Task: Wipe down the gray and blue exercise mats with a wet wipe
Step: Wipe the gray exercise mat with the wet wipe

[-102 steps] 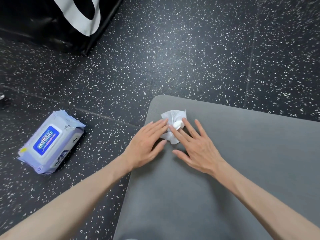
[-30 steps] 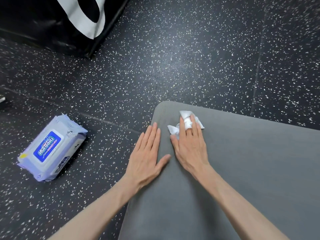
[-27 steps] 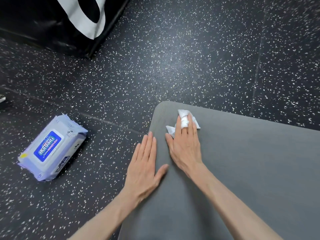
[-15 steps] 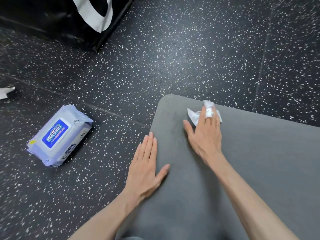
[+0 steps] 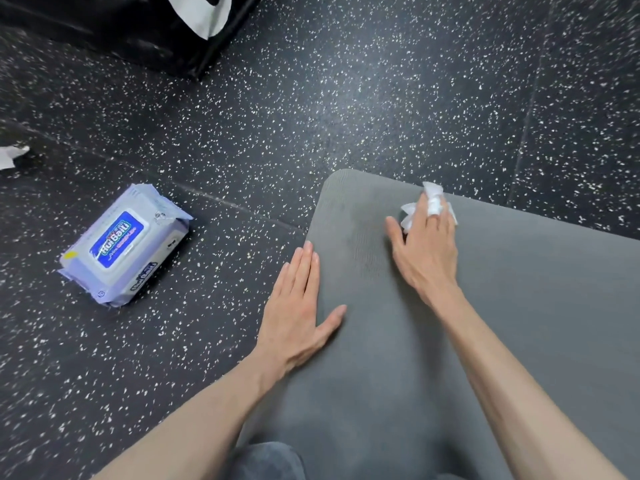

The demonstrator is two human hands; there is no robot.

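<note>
Now, your right hand (image 5: 424,252) presses the limp, crumpled wet wipe (image 5: 431,199) flat-fingered near the gray mat (image 5: 519,306)'s far corner; your left hand (image 5: 298,313) lies open, empty, on its edge. Keep fingers atop it; it bunches easily.

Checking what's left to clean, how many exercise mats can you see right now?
1. Only the gray mat is in view, lying on the speckled floor under both hands, the right hand pressing the wet wipe near its far edge. No blue mat shows; it may lie outside the frame.
</note>
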